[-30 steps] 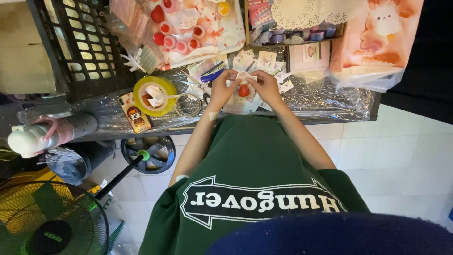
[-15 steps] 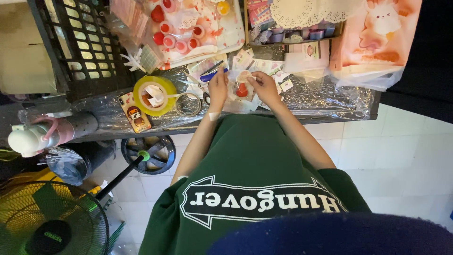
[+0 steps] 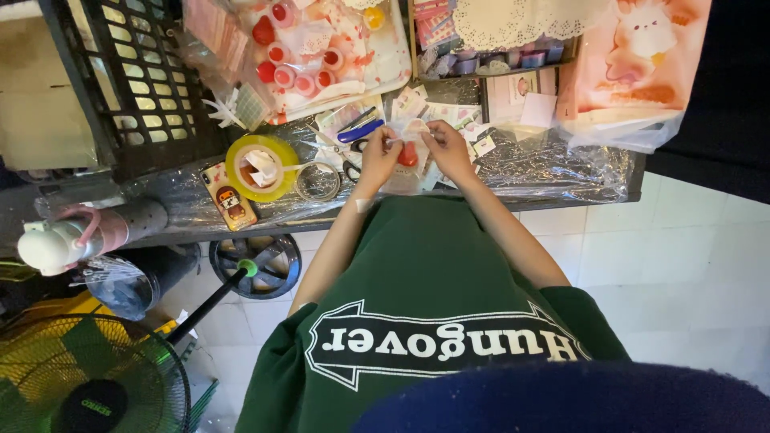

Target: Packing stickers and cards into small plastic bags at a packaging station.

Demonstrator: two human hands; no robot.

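left hand [image 3: 378, 157] and right hand [image 3: 446, 147] pinch a small clear packet [image 3: 407, 152], seemingly with a red piece inside.

Both hands up at a cluttered plastic-covered table [image 3: 553, 172]. Left hand [image 3: 377, 156] & right hand [image 3: 447, 148] pinch a small clear plastic packet [image 3: 415, 128] w/ a small red round item [image 3: 408, 155] between them. Yellow tape roll [image 3: 258, 167] & clear tape roll [image 3: 318, 182] just left of left hand; phone w/ cartoon case [image 3: 229, 196] further left. Black-handled scissors [image 3: 350, 166] near left hand. Pink cartoon bag [image 3: 634, 64] at far right; black wire crate [image 3: 136, 80] at far left.
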